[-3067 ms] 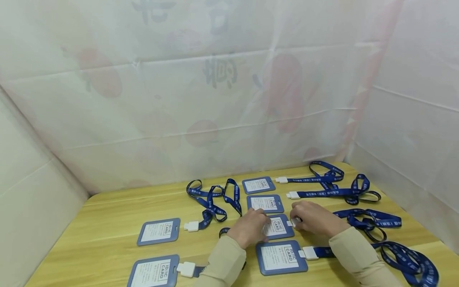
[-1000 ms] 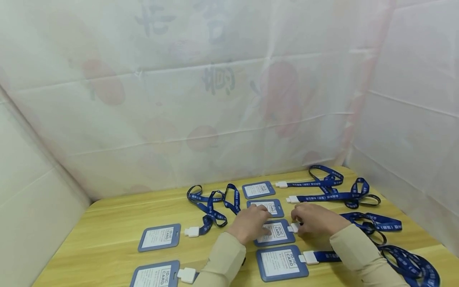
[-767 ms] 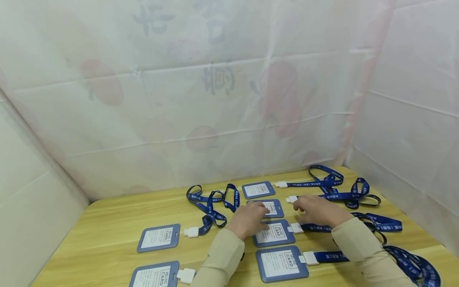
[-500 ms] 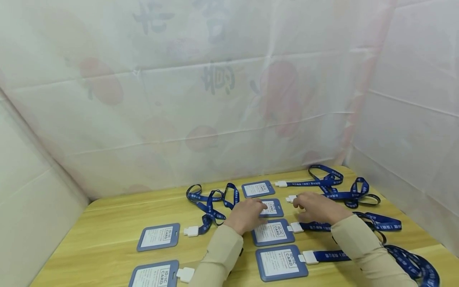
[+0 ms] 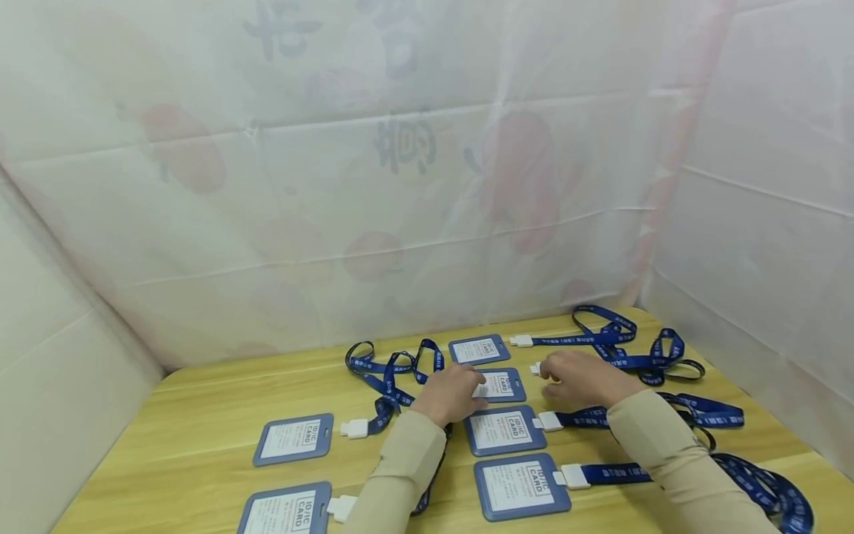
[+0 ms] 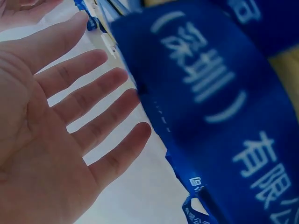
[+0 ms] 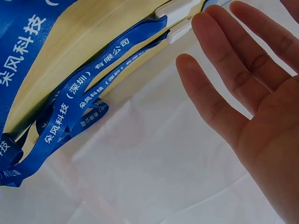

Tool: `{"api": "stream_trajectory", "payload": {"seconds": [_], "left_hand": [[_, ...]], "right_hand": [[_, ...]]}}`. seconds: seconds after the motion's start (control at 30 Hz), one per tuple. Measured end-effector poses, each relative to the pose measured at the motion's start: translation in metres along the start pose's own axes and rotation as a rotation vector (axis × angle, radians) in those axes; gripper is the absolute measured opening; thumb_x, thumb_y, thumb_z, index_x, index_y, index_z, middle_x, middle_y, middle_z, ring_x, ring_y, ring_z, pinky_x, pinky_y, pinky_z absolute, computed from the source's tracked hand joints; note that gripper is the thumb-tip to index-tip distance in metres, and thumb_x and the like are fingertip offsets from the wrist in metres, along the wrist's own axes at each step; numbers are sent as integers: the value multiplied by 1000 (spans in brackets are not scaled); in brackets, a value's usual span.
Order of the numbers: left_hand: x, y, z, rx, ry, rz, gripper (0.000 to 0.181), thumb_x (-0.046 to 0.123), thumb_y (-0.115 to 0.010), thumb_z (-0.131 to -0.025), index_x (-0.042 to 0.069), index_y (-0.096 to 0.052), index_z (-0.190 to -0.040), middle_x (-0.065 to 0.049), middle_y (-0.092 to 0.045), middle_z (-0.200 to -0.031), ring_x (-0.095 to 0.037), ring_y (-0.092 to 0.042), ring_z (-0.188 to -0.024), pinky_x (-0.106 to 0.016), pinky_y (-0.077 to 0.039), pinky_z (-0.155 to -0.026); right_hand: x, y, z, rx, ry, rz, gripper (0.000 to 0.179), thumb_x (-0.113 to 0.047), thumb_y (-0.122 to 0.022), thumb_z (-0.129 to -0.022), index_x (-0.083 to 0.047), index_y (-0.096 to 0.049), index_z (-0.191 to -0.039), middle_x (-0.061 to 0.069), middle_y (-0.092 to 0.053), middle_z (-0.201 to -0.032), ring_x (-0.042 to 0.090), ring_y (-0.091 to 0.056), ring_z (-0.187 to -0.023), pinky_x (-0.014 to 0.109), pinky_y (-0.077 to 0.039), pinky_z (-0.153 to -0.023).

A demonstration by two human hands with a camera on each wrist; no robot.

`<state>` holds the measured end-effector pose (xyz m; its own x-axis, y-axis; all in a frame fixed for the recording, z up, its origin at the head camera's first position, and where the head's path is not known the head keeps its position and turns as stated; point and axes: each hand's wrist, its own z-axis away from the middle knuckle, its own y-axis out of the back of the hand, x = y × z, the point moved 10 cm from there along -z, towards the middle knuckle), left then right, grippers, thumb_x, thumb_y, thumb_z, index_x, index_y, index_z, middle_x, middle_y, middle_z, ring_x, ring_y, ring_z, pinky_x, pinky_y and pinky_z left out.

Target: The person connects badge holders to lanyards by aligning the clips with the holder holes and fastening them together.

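Observation:
My left hand [image 5: 448,394] reaches over the left end of a blue ID card holder [image 5: 505,385], second from the back in the right column. Its fingers show straight and spread in the left wrist view. By the white clip [image 5: 535,368] of a blue lanyard [image 5: 634,362] is my right hand [image 5: 582,380], fingers extended and apart, partly covering that lanyard. A gap lies between this clip and the holder. Just in front, a third card holder [image 5: 497,432] is joined to a white clip [image 5: 550,421], as is the front card holder [image 5: 514,488] to its clip [image 5: 574,476].
The rearmost card holder [image 5: 477,350] lies apart from its lanyard clip [image 5: 522,340]. On the left are two more holders: one [image 5: 290,439] apart from a clip [image 5: 355,428], another [image 5: 280,512] meeting a clip [image 5: 342,508]. Coiled lanyards [image 5: 767,482] lie along the right table edge.
My right hand has let go of the third holder's clip and moved back to the second lanyard's clip. My left hand has shifted from the third holder back and left to the second.

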<state>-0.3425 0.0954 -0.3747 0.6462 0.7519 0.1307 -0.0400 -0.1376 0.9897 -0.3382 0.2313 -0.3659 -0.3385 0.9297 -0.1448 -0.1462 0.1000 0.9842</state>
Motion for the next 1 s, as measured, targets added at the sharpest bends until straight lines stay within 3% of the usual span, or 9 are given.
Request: {"api": "stream_trajectory", "payload": {"seconds": [0.2,0.4,0.77,1.0], "left_hand": [[-5,-1,-3,5,-1,29,35,30,-76,-93,12,-74,-123,-3,-70,-121,-22,-63,-114,-35,-55,-90],[-7,2,-6,31,-17,-6,33,30,-76,-93,13,-74,-121,-3,-69,-120,-22,-64,-112,-34,-56,-89],[-11,-5,-9,-8,26,-4,38,26,-78,-92,12,-72,-126,-5,-65,-128,-21,-61,-119,-33,-53,-95],[-12,-10,-11,-38,36,8,42,26,-79,-91,11,-70,-129,-7,-65,-127,-20,-61,-116,-31,-53,-94]], "right_hand": [[1,1,-3,6,1,16,23,-16,-77,-90,0,-75,-107,8,-72,-101,19,-61,-83,43,-57,-81],[0,1,-5,24,20,16,23,-14,-77,-90,1,-75,-107,10,-72,-103,18,-62,-82,43,-57,-80],[0,4,-8,87,55,43,17,-12,-76,-91,0,-76,-103,11,-73,-102,27,-68,-92,44,-57,-83],[4,4,-11,101,55,61,15,-12,-77,-90,-1,-76,-101,9,-73,-100,23,-65,-85,45,-57,-81]]}}
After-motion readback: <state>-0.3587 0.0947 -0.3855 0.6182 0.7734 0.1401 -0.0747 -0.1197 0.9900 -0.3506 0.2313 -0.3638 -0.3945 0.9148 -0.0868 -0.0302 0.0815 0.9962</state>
